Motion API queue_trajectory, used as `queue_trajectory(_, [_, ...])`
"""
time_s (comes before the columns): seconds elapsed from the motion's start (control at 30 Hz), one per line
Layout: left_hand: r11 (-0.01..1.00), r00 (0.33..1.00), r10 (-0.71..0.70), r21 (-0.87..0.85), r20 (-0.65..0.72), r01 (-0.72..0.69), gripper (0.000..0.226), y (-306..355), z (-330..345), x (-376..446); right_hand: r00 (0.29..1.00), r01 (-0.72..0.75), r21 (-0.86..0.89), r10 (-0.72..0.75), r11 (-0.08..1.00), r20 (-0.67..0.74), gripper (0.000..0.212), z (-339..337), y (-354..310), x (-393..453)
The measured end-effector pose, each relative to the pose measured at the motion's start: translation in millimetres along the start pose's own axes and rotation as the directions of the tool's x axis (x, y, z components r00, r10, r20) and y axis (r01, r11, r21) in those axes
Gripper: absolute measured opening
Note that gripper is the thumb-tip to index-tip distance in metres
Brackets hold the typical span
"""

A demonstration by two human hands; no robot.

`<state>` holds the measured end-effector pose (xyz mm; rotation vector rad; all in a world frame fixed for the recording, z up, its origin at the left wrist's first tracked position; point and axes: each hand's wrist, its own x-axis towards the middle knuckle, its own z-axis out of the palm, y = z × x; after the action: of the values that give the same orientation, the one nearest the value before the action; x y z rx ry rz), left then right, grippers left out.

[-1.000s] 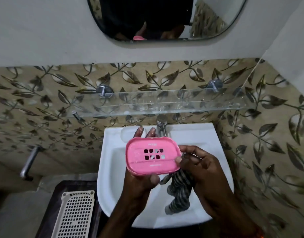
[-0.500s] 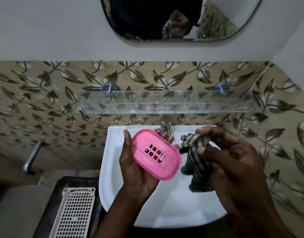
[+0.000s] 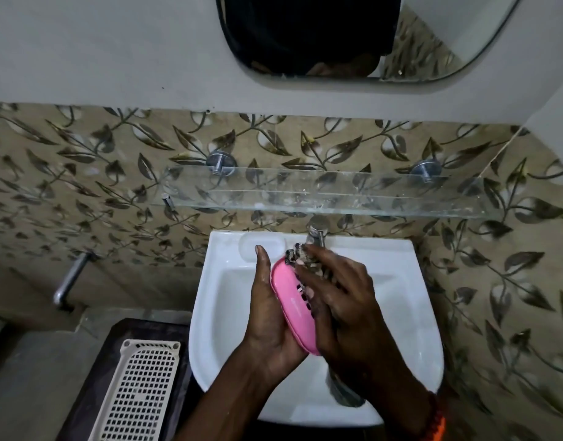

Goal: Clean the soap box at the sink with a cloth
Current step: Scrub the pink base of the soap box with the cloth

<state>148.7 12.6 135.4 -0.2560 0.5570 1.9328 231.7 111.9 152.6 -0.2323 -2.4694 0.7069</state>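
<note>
change: the striped grey cloth [image 3: 297, 253], held clear to the right of the box half a second ago, is now pressed against the pink oval plastic soap box [image 3: 293, 300]; the box is turned more edge-on.
meaning: wiping is judged to be under way.
left hand [image 3: 269, 316]: the box is cradled in the palm, thumb straight along its left rim.
right hand [image 3: 340, 300]: laid over the slotted face, fingers spread and bent, cloth pinned beneath them; a cloth tail hangs below the wrist.
box position: held between both hands, above the white ceramic sink [image 3: 216, 329], just below the metal tap [image 3: 316, 232].
</note>
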Motion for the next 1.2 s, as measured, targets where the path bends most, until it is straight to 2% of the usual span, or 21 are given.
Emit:
queue_trajectory(0.1, [0.998, 0.999, 0.011, 0.063, 0.037, -0.014, 0.092, 1.7, 3.0, 0.2, 0.981, -0.146, -0.029, 0.14, 0.989, -0.134, 0.043, 5.4, -5.2, -0.2])
queue_trajectory(0.17, [0.995, 1.0, 0.016, 0.096, 0.019, -0.018, 0.089, 1.3, 4.0, 1.3, 0.976, -0.176, -0.052, 0.168, 0.983, -0.138, 0.042, 5.3, -5.5, 2.0])
queue_trajectory(0.27, [0.992, 0.999, 0.042, 0.12, -0.004, -0.042, 0.084, 0.3, 9.0, 2.4, 0.97, -0.188, 0.015, 0.188, 0.982, -0.154, 0.036, 1.0, -6.6, 10.1])
queue_trajectory(0.37, [0.99, 0.996, 0.079, 0.12, -0.029, -0.075, 0.087, 0.6, 9.5, 1.9, 0.98, -0.141, 0.004, 0.14, 0.99, -0.143, 0.02, -2.4, -9.4, 13.7])
queue_trajectory(0.53, [0.979, 0.984, 0.149, 0.155, -0.098, -0.132, 0.092, 16.0, -1.2, 10.0, 0.994, -0.035, -0.006, 0.035, 0.999, 0.106, 0.012, -12.0, -5.8, -16.2])
queue_trajectory(0.6, [0.981, 0.987, 0.122, 0.164, -0.108, -0.104, 0.09, 17.8, -4.4, 10.4, 0.99, 0.044, 0.021, -0.046, 0.999, 0.134, 0.015, -13.2, -7.3, -26.6])
queue_trajectory(0.7, [0.991, 0.995, 0.045, 0.132, -0.091, -0.033, 0.081, 10.5, -2.8, 7.6, 0.989, 0.113, -0.043, -0.108, 0.993, 0.103, 0.024, -7.3, -13.6, -16.1])
queue_trajectory(0.77, [0.991, 0.995, 0.065, 0.12, -0.073, -0.056, 0.062, 5.5, -0.3, 6.2, 0.998, 0.06, -0.062, -0.059, 0.996, 0.015, 0.022, -1.2, -19.1, 2.0])
queue_trajectory(0.83, [0.987, 0.991, 0.124, 0.109, -0.047, -0.119, 0.052, 0.3, -0.5, 7.0, 0.991, -0.086, -0.028, 0.083, 0.996, -0.102, 0.017, 3.0, -23.2, 18.4])
queue_trajectory(0.9, [0.983, 0.983, 0.157, 0.114, -0.093, -0.146, 0.055, -3.3, -0.4, 5.8, 0.971, -0.211, -0.012, 0.208, 0.977, -0.121, 0.015, 6.4, -28.2, 25.0])
queue_trajectory(1.03, [0.96, 0.971, 0.216, 0.206, -0.104, -0.191, 0.069, 2.2, -1.8, 3.9, 0.94, -0.338, -0.11, 0.33, 0.935, -0.086, 0.011, 8.6, -33.9, 13.9])
queue_trajectory(1.1, [0.95, 0.97, 0.221, 0.249, -0.099, -0.19, 0.07, 3.3, -1.8, 4.5, 0.935, -0.35, -0.076, 0.343, 0.934, -0.093, 0.01, 6.5, -33.4, 12.4])
queue_trajectory(1.2, [0.94, 0.974, 0.208, 0.294, -0.089, -0.174, 0.06, 0.2, 1.9, 4.6, 0.96, -0.257, 0.036, 0.26, 0.966, -0.107, 0.012, 2.9, -37.3, 19.4])
